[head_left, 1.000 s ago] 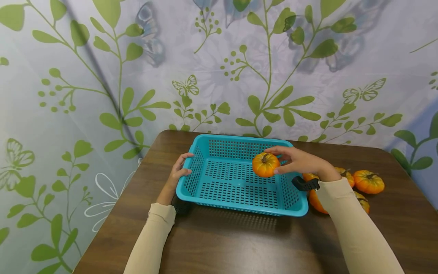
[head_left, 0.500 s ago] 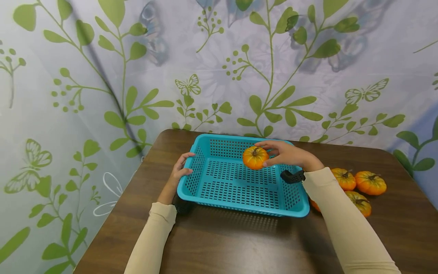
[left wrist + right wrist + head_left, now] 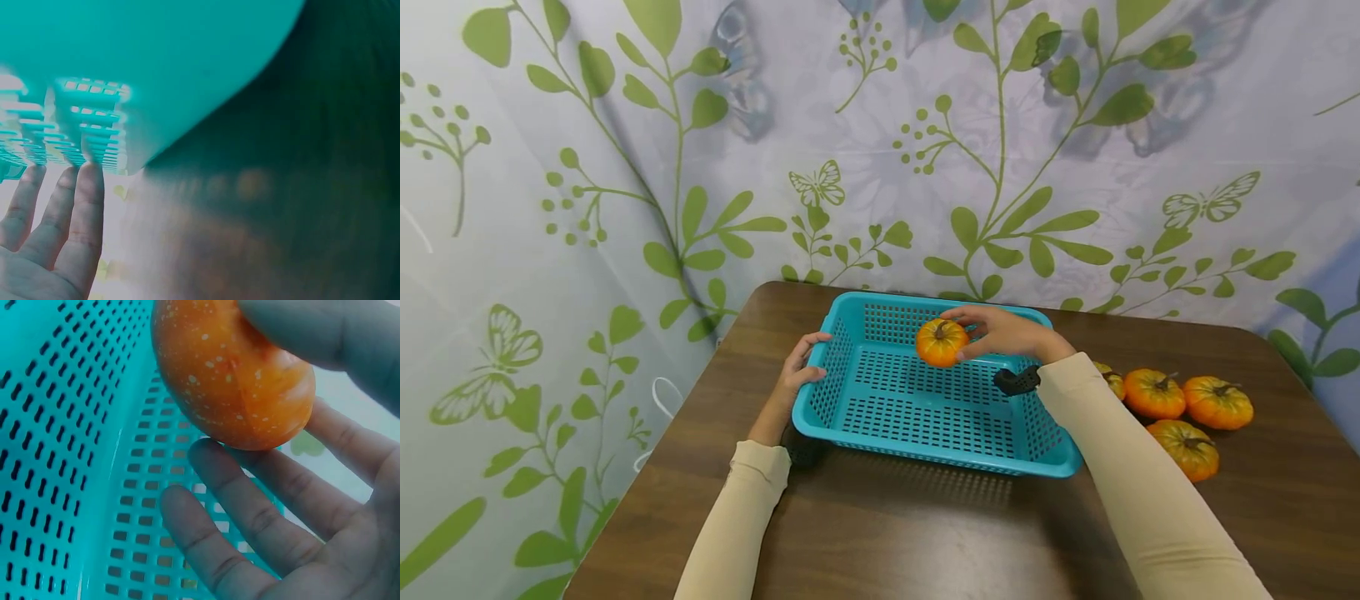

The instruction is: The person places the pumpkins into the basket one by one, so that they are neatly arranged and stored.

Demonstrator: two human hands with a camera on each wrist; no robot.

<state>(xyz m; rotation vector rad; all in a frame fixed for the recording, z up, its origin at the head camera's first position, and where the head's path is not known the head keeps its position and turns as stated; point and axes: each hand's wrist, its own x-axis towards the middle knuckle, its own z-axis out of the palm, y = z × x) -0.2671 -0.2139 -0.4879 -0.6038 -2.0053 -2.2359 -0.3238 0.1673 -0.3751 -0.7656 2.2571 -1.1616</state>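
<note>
A small orange pumpkin (image 3: 942,342) hangs over the inside of a turquoise perforated plastic basket (image 3: 917,457). My right hand (image 3: 1000,333) holds it from the right, between thumb and fingers. In the right wrist view the thumb presses one side of the pumpkin (image 3: 231,381), and the lower fingers spread apart, above the basket's holes. My left hand (image 3: 793,379) holds the basket's left rim, with the fingertips at the edge. In the left wrist view several left fingers (image 3: 87,212) reach up to the perforated side of the basket. No other pumpkin shows inside the basket.
Right of the basket, several more pumpkins (image 3: 1217,402) sit on the brown wooden table (image 3: 880,542), some partly hidden behind my right sleeve (image 3: 1135,475). A cloth (image 3: 880,150) printed with leaves and butterflies hangs behind the table.
My right hand has moved left and slightly away from me with the pumpkin, toward the basket's middle. More of the pumpkins on the right now show. My left hand stays at the rim.
</note>
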